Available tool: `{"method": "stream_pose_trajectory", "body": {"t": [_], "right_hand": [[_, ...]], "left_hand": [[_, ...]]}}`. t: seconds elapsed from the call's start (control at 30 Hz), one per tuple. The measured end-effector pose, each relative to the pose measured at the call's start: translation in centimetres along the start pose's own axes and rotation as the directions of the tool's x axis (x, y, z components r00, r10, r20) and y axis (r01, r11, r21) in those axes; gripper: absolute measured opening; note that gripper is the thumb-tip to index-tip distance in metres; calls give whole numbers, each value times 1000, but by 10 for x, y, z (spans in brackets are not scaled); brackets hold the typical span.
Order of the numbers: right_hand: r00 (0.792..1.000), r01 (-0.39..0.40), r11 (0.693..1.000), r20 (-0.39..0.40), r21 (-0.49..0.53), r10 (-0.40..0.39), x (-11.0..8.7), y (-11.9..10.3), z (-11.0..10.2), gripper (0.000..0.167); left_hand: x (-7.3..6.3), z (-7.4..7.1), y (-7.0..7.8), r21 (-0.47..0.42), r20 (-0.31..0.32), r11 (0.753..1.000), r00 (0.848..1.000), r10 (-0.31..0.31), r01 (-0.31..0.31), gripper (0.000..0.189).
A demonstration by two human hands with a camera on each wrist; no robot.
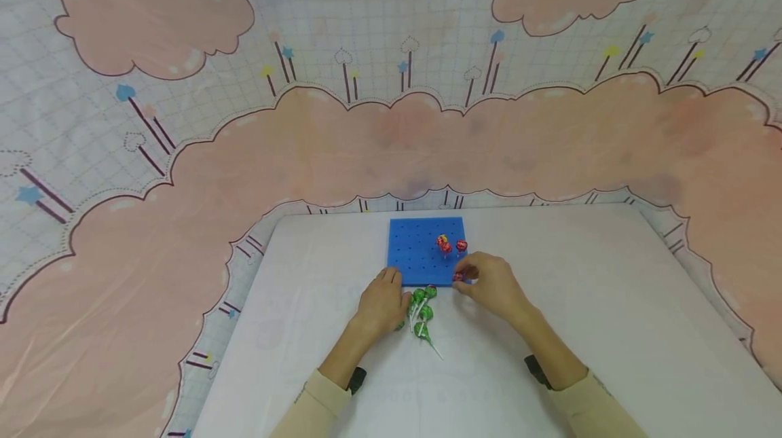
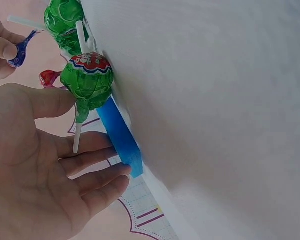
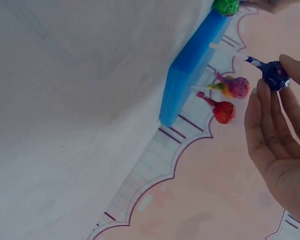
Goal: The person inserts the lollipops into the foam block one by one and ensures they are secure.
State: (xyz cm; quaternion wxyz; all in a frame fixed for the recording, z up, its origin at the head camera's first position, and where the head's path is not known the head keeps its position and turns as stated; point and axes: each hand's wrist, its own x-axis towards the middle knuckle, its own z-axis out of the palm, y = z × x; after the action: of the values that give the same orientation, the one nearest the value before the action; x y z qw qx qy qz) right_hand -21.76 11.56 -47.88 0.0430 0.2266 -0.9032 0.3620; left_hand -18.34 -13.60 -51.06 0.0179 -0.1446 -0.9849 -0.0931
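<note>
My right hand (image 1: pixel 493 285) pinches a dark-blue wrapped lollipop (image 3: pixel 275 76) by its candy end, between thumb and fingertips. Its white stick points down at the near right corner of the blue pegboard (image 1: pixel 415 241), and in the right wrist view the stick's end overlaps the board. At the board's near left corner, my left hand (image 1: pixel 380 303) rests its outstretched fingers against the edge. Beside that thumb lie several green lollipops (image 1: pixel 425 313). A red lollipop (image 1: pixel 461 245) and a couple of red-and-yellow ones (image 1: pixel 442 240) stand upright in holes on the board's right side.
The board lies toward the far side of a white-covered table (image 1: pixel 330 248), with rows of small holes across it. Behind the table hangs a patterned cloth (image 1: pixel 427 146) with clouds. A black band (image 1: pixel 357 379) circles each wrist.
</note>
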Motion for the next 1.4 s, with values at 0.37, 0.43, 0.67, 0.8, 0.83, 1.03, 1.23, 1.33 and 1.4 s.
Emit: {"method": "stream_pose_trajectory", "body": {"t": [0.37, 0.43, 0.67, 0.8, 0.83, 1.03, 1.23, 1.33, 1.4], "right_hand": [[989, 12, 999, -147, 43, -6, 3, 8, -2, 24], [986, 12, 999, -168, 44, -5, 3, 8, -2, 25], [976, -5, 999, -217, 53, 16, 6, 11, -1, 28], [974, -24, 998, -225, 52, 35, 8, 14, -1, 29], [973, -27, 998, -227, 56, 39, 8, 14, -1, 29], [971, -44, 997, -233, 67, 58, 10, 15, -2, 29], [968, -35, 998, -248, 60, 49, 13, 17, -1, 29], [965, -27, 998, -259, 57, 41, 15, 18, 0, 28], [964, -32, 998, -262, 55, 45, 16, 19, 1, 28]], "left_hand": [[0, -1, 1, 3, 7, 1000, 1000, -5, 5, 51], [0, -1, 1, 4, 5, 1000, 1000, -4, 4, 51], [1, 1, 0, 11, -4, 1000, 1000, 1, -1, 49], [1, 1, 0, 11, -5, 1000, 1000, 2, -2, 49], [1, 1, 0, 11, -3, 1000, 1000, 2, -2, 49], [1, 0, 0, 14, 0, 1000, 1000, 8, -8, 49], [1, 0, 1, 17, 0, 1000, 1000, 3, -3, 50], [1, -1, 1, 18, 2, 1000, 1000, 1, -1, 50], [1, -1, 1, 16, 2, 1000, 1000, 1, -1, 51]]}}
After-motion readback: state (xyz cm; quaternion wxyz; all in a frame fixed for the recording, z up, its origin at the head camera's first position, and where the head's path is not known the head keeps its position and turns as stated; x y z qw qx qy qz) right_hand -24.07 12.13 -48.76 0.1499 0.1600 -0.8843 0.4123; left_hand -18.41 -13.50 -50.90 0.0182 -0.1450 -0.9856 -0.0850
